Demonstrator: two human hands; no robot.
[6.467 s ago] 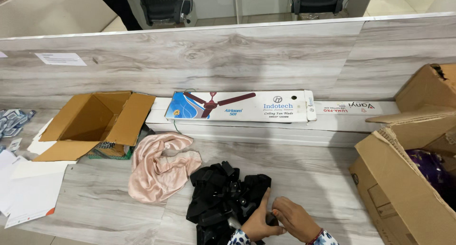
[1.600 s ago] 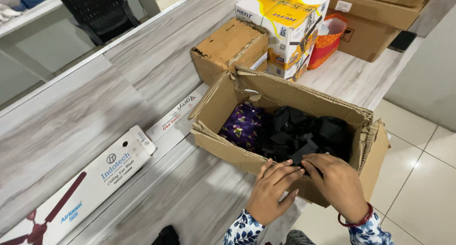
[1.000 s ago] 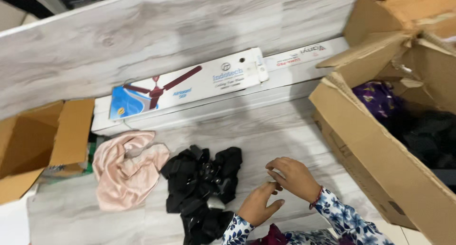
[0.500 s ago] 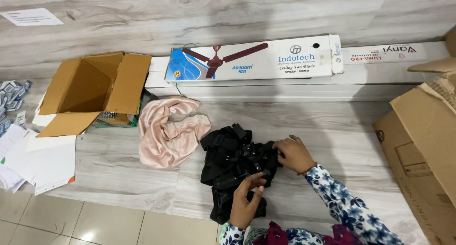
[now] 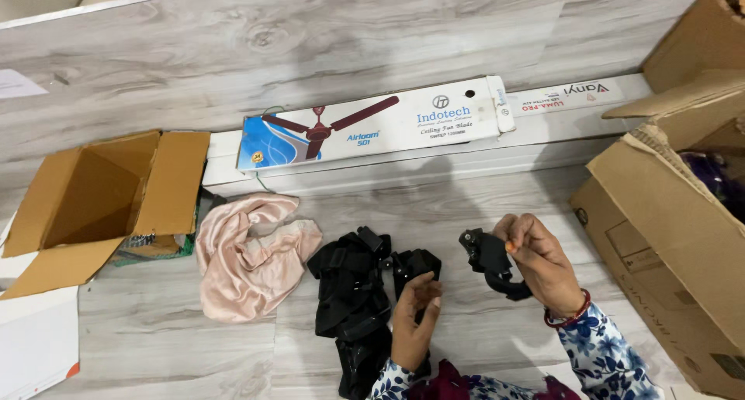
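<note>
- Pinched in the right hand (image 5: 543,260), a curved black strap piece (image 5: 490,262) is lifted off the floor.
- Left hand (image 5: 413,322), fingers loosely curled and holding nothing, rests on the black strap pile (image 5: 353,291).
- Sorting seems underway; beside lie a pink cloth (image 5: 244,260) and an open cardboard box (image 5: 675,221).

**Boxes and cloth spread across grey wood-grain desk**

On the desk (image 5: 481,214) lie a pile of black straps (image 5: 353,291), a pink cloth (image 5: 244,260), an open cardboard box (image 5: 85,198), a long white ceiling-fan box (image 5: 372,124) and a large carton (image 5: 660,237).
</note>
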